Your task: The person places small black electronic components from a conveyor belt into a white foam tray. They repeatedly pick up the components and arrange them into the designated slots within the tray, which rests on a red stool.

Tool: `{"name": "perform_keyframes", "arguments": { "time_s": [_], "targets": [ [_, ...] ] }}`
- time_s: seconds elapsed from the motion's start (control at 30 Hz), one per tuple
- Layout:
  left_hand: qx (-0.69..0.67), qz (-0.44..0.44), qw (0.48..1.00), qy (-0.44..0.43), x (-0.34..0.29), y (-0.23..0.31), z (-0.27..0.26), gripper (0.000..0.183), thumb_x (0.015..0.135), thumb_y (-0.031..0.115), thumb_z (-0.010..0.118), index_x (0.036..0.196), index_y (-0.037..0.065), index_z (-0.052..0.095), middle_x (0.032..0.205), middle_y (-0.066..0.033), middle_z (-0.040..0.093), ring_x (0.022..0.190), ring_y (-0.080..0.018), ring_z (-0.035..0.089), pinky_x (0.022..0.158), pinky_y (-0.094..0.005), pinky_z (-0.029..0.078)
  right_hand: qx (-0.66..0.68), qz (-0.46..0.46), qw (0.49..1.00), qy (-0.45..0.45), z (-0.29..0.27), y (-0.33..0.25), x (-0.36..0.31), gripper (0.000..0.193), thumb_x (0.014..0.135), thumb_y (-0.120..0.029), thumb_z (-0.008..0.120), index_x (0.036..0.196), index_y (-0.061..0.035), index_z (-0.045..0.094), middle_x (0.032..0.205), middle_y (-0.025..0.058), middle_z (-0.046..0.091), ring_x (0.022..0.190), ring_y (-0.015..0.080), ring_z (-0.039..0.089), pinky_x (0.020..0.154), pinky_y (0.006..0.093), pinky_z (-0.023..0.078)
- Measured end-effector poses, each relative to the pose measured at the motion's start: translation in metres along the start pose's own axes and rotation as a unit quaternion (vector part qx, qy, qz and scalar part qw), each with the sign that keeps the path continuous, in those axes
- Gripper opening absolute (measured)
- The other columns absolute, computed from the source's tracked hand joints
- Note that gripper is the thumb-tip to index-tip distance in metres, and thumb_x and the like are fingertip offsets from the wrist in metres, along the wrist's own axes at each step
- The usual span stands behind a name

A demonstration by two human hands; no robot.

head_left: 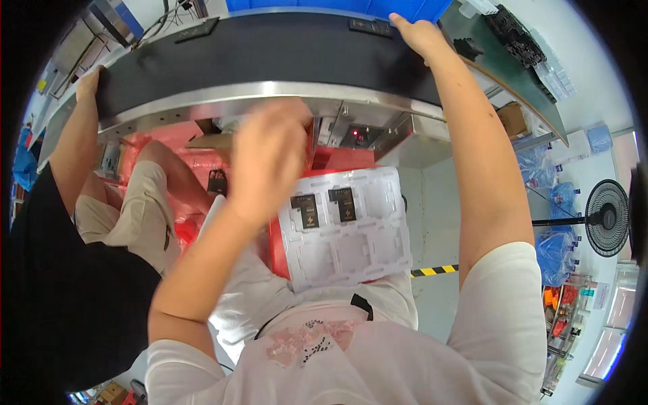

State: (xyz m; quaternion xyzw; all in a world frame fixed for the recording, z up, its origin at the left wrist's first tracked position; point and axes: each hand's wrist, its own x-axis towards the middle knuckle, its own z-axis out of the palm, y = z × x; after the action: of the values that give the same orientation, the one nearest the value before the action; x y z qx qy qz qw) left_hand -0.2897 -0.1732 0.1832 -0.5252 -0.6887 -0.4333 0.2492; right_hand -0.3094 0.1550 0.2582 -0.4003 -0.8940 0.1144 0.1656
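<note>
A factory workshop, shown by its conveyor belt (270, 57), tray (317, 258) of black parts (345, 204) and striped floor tape (435, 271).

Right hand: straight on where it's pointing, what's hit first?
Likely the blue bin, just past the right hand's extended finger; depth is unclear, so I can't tell the gap.

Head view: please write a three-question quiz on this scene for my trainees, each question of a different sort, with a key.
1. How many dark pieces sit in the white tray?
A) one
B) two
C) five

2. True or false: the person's blurred left hand appears nearer to the white tray than their right hand does.

3. Fill in: the large container beyond the black surface is coloured ____.

Key: 1. B; 2. true; 3. blue
</note>
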Motion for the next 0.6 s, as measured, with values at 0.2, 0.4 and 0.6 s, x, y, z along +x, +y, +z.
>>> {"name": "perform_keyframes", "arguments": {
  "time_s": [0.2,0.4,0.6],
  "targets": [
    [0.303,0.062,0.947,0.084,0.119,-0.153,-0.011,0.036,0.083,0.004,0.052,0.119,0.009,0.053,0.124,-0.0156,0.050,0.114,-0.0332,0.049,0.093,-0.0425,0.040,-0.052,0.087,0.994,-0.040,0.004,-0.039,-0.004,0.070,0.073,-0.057,0.061,0.121,-0.0062,0.055,0.130,0.0235,0.045,0.122,0.0357,0.043,0.094,0.0434,0.040],
    [0.211,0.042,0.940,-0.264,0.136,-0.341,0.022,0.041,0.088,0.013,0.048,0.129,0.012,0.046,0.130,-0.0168,0.046,0.121,-0.0304,0.043,0.101,-0.0367,0.035,0.086,-0.088,0.992,-0.033,0.002,0.024,0.036,0.050,0.069,-0.036,0.072,0.110,-0.0069,0.063,0.122,0.0120,0.055,0.106,0.0228,0.055,0.082,0.0349,0.046],
    [0.337,-0.142,0.869,-0.333,0.162,-0.171,0.004,0.059,0.075,0.041,0.068,0.116,0.001,0.056,0.117,-0.0259,0.052,0.110,-0.0368,0.051,0.094,-0.0416,0.041,0.488,-0.223,0.838,-0.102,-0.053,0.000,-0.129,0.030,0.073,-0.010,0.065,0.100,-0.0027,0.057,0.095,0.0072,0.059,0.083,0.0169,0.056,0.067,0.0295,0.046]
  ]
}}
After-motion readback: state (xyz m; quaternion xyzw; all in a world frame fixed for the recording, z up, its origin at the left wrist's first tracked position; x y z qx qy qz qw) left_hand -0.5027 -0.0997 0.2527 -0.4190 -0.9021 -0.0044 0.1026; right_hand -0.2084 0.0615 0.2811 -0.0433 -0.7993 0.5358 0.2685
